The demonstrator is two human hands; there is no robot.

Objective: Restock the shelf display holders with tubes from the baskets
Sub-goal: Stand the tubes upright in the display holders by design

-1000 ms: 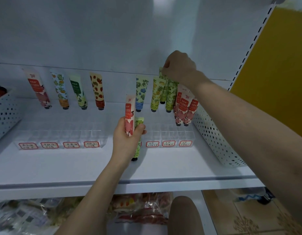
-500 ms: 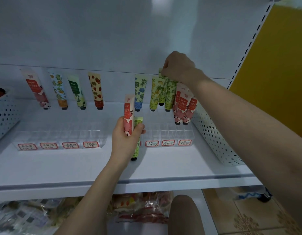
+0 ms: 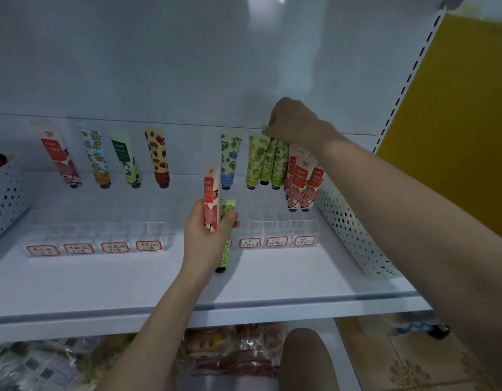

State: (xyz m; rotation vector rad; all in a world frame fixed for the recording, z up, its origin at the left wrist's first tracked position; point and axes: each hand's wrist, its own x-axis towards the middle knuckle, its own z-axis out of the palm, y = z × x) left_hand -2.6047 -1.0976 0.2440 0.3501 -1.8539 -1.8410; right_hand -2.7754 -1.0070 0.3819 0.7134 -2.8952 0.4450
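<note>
Hands work a white metal shelf (image 3: 131, 280) mid-restock, and over the past second almost nothing moves. The right hand (image 3: 295, 122) stays above the back row of the clear plastic display holder with red-framed labels (image 3: 275, 230). Its fingers are curled and pinch the crimped top of a green leaf-patterned tube (image 3: 268, 162). That tube stands cap-down at the rear of the holder, just behind a yellow fruit-print tube (image 3: 256, 159) and beside another green tube (image 3: 281, 165). It looks seated or very nearly so, so this placement appears close to done, with the release not yet made.

In front of the holder's left end, the left hand (image 3: 204, 238) grips two more tubes upright. One is a pink-and-red flower-print tube (image 3: 211, 193); the other is a pale green tube (image 3: 225, 256) whose black cap hangs below the palm. These seem next to go in. The holder's front slots look mostly unfilled, so much of the job likely remains.

Just right of the holder sits a white perforated plastic basket (image 3: 354, 230), its contents hidden from this angle. Well to the holder's left stands a second clear holder (image 3: 97, 230) with four patterned tubes (image 3: 156, 156) in its back row, and beyond that another perforated basket (image 3: 7, 198). Red-and-pink tubes (image 3: 299, 184) lean at the holder's right end, crowded under the right wrist, and could be knocked as the hand draws back. Below the holder's shelf lie plastic-wrapped packets (image 3: 235, 354).
</note>
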